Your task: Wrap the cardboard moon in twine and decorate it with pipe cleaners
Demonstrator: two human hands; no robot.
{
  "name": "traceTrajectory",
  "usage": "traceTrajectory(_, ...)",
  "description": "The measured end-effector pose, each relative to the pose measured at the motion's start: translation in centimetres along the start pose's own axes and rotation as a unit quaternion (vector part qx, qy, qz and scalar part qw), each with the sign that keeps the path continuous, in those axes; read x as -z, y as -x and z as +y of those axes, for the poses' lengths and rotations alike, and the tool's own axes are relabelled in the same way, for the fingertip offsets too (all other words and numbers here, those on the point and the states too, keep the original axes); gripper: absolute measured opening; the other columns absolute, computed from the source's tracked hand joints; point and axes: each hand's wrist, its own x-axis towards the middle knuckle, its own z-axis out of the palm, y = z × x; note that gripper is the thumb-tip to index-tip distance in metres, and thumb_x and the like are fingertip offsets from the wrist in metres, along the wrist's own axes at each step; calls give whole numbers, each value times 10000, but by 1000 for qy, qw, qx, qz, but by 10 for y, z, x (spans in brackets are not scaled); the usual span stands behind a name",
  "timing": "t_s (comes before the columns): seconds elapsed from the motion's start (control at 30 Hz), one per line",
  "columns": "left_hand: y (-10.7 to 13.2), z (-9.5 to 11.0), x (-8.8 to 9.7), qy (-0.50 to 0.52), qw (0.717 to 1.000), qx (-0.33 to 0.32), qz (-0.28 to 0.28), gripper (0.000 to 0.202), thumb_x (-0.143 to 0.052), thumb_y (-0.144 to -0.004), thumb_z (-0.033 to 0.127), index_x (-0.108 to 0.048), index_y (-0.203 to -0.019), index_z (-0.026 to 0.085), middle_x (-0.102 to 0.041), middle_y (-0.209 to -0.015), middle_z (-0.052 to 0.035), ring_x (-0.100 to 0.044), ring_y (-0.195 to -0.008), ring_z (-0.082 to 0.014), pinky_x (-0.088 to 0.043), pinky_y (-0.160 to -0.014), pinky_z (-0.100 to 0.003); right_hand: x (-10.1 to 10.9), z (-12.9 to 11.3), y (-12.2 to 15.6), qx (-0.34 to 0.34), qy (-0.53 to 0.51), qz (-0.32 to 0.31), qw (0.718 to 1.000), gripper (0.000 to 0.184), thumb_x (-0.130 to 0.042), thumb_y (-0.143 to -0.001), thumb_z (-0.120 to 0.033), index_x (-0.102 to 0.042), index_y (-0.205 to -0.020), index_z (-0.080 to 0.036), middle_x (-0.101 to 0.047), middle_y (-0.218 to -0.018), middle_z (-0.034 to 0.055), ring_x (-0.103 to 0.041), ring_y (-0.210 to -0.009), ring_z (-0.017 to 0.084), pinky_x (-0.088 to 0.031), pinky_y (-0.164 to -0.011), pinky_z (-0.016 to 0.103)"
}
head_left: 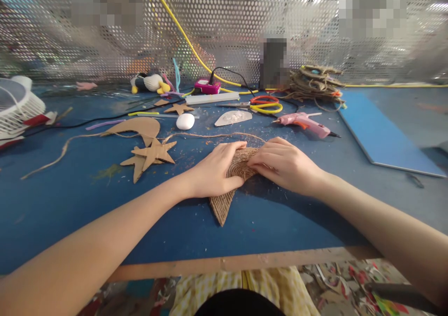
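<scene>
Both hands, left hand (217, 173) and right hand (283, 164), press twine-wrapped cardboard shape (231, 185) on tabletop (87, 199); wrap looks mostly done, loose twine (210, 136) left.

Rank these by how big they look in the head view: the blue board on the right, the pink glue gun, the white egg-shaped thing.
1. Blue board, clearly largest.
2. Pink glue gun.
3. White egg-shaped thing, smallest.
All three lie about equally far back, so the order seems safe.

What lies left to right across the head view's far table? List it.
White fan → plush toy → pink box → scissors → pink glue gun → blue board.
</scene>
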Motion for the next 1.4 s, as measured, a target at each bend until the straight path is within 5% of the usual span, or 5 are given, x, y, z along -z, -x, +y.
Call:
traceTrajectory(0.27, -2, -2, -1, -4, 998, -32, 53, 527, -592, -798, 199, -466, -1309, 196, -511, -1376, -143, -458, -1313, -303, -387, -1096, -521, -1, -1, 0, 3, 11, 13, 1000, 148, -535, -951, -180, -683, -961, -180, -733, -854, 59, -658, -812, 192, -469, -790, 360)
traceTrajectory(0.37, -1, -2, 7, -65, 985, -114, 115, 265, -537, -767, 83, -643, -981, 200, -592, -1169, -82, -543, -1136, -249, -426, -1032, -459, -1, -1, 0, 5, 18, 15, 1000, 143, -540, -948, -177, -683, -947, -168, -725, -828, 62, -642, -787, 192, -464, -770, 351)
traceTrajectory(0.47, 1, -2, 15, -128, 958, -216, 135, 221, -529, -782, 63, -692, -792, 211, -622, -980, -48, -548, -972, -216, -450, -924, -414, 0, -1, 0, 4, 16, 10, 1000, 143, -539, -948, -178, -681, -927, -169, -709, -785, 54, -625, -763, 187, -455, -761, 343)
traceTrajectory(0.67, 2, -6, 19, -206, 925, -295, 124, 265, -554, -798, 86, -753, -852, 253, -642, -888, -36, -533, -886, -211, -427, -832, -399, 0, -2, 0, 7, 18, 13, 1000, 152, -528, -955, -178, -671, -903, -177, -703, -785, 51, -622, -775, 181, -440, -759, 334)
traceTrajectory(1.4, 2, -8, 16, -233, 924, -295, 72, 263, -544, -827, 107, -749, -920, 243, -637, -901, -58, -534, -893, -221, -431, -855, -413, 4, -2, 1, 34, 25, -6, 999, 128, -541, -914, -153, -662, -913, -193, -729, -834, 36, -645, -825, 189, -443, -812, 368)
